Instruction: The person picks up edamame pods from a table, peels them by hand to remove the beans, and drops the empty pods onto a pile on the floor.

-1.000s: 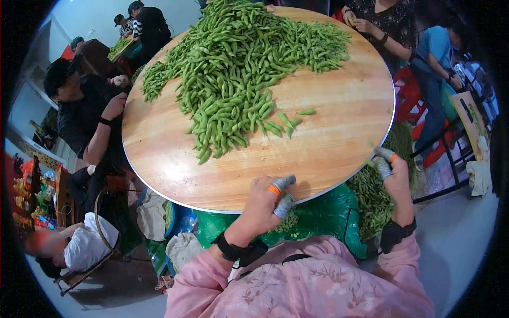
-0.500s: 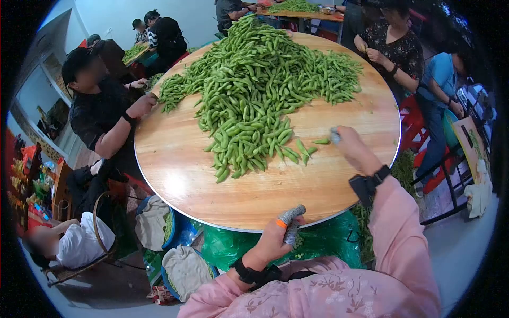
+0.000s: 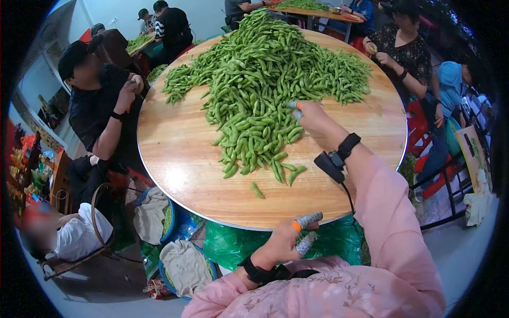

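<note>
Green pods [image 3: 260, 90] are heaped on a round wooden table [image 3: 196, 164]. My right hand [image 3: 315, 119] reaches out to the right edge of the heap, its fingertips wrapped in grey and touching or just above the pods; whether it grips one cannot be made out. A single pod [image 3: 257, 191] lies apart on the wood, nearer to me. My left hand [image 3: 289, 238] is at the near table edge, over a green plastic bag [image 3: 228, 244]. Its thumb and finger have grey wrapping and an orange band, and they are apart with nothing seen between them.
People sit at the left [image 3: 98, 100] and right [image 3: 405, 47] of the table. Blue tubs with cloths [image 3: 151, 214] [image 3: 185, 267] stand on the floor at the lower left. A black metal rack [image 3: 450, 191] is at the right. Other tables with pods are behind.
My right hand has moved forward and left to the heap. A pod now lies alone nearer the front edge. The left hand's fingers have turned rightward, and the person at left has raised their hands.
</note>
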A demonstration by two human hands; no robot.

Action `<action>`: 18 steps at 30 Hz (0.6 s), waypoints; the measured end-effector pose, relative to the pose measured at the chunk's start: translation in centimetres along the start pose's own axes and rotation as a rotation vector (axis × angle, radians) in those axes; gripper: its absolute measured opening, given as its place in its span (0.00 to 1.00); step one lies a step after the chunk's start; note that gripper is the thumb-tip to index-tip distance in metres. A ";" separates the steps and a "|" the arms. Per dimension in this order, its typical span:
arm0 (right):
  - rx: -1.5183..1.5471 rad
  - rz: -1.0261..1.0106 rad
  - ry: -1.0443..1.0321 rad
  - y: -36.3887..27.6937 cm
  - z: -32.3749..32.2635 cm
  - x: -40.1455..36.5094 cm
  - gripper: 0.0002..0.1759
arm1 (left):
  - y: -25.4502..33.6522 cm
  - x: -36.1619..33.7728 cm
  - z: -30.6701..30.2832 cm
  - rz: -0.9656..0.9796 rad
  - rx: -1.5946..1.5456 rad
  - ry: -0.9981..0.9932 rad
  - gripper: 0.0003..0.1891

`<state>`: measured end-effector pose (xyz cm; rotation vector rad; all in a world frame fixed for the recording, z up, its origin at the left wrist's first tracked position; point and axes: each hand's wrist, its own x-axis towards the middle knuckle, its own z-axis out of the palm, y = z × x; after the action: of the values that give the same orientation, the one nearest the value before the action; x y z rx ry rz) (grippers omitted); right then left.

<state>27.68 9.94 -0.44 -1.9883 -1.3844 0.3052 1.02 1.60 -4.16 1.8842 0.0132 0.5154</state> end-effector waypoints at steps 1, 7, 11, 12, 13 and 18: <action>0.076 0.001 -0.011 0.8 1.7 0.2 0.13 | 0.1 -0.1 -0.1 -0.032 -0.050 0.016 0.22; -0.149 -0.272 -0.297 -1.2 2.5 -2.7 0.18 | 0.2 0.0 -0.4 -0.115 -0.103 0.018 0.22; -0.239 -0.273 -0.180 -3.8 0.1 -7.0 0.13 | 0.1 0.1 -0.9 0.025 -0.007 -0.020 0.21; -0.235 -0.274 -0.183 -3.7 -0.6 -7.6 0.13 | 0.7 0.2 -1.1 0.049 0.014 -0.056 0.20; -0.159 -0.222 -0.147 -3.9 -1.5 -8.3 0.11 | 1.4 0.2 -1.4 0.073 0.034 -0.097 0.19; 0.233 0.057 -0.131 -4.2 -4.1 -13.5 0.08 | 3.9 0.2 -4.5 0.151 0.240 0.036 0.21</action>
<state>21.40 -2.94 2.84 -1.8434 -1.3083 0.6042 -1.34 4.25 0.65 2.1205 -0.0459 0.6752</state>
